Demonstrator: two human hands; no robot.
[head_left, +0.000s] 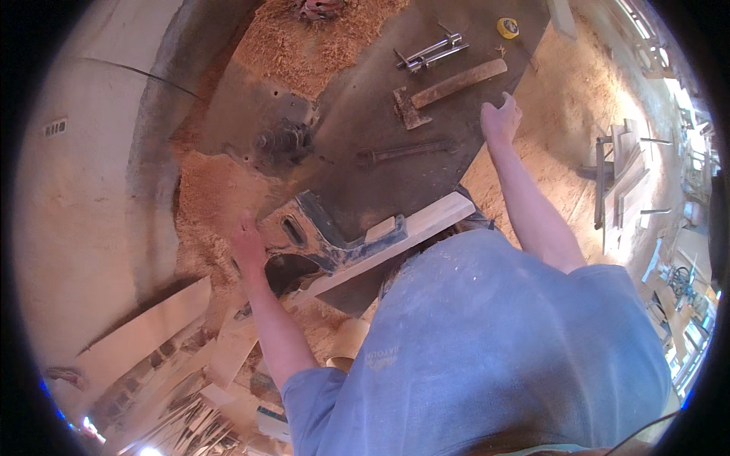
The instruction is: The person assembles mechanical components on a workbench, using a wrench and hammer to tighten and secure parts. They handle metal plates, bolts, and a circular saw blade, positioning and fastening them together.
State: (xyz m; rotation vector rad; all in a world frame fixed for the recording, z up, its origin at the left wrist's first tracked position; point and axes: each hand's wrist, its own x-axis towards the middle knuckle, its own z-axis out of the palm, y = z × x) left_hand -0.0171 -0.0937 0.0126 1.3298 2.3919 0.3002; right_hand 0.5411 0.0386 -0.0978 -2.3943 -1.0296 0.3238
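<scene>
My left hand (247,242) is at the left end of a dusty metal machine fence (304,228) with an oval slot. Its fingers blur into the reddish sawdust, so their grip is unclear. My right hand (502,120) is at the table's right edge, with thumb and a finger apart and nothing seen between them. A long pale wooden strip (426,223) lies along the near side of the fence, close to my body. A small wood block (382,229) sits against it. Nearest my right hand are a wooden-handled hammer (460,83) and a dark wrench (407,153) on the dark metal table (357,121).
Farther back lie a shiny metal rod fixture (433,53) and a yellow tape measure (508,28). Wood shavings (312,45) heap at the back, near a dark machine part (281,143). Boards (627,182) stand at the right; offcuts (182,425) litter the lower left.
</scene>
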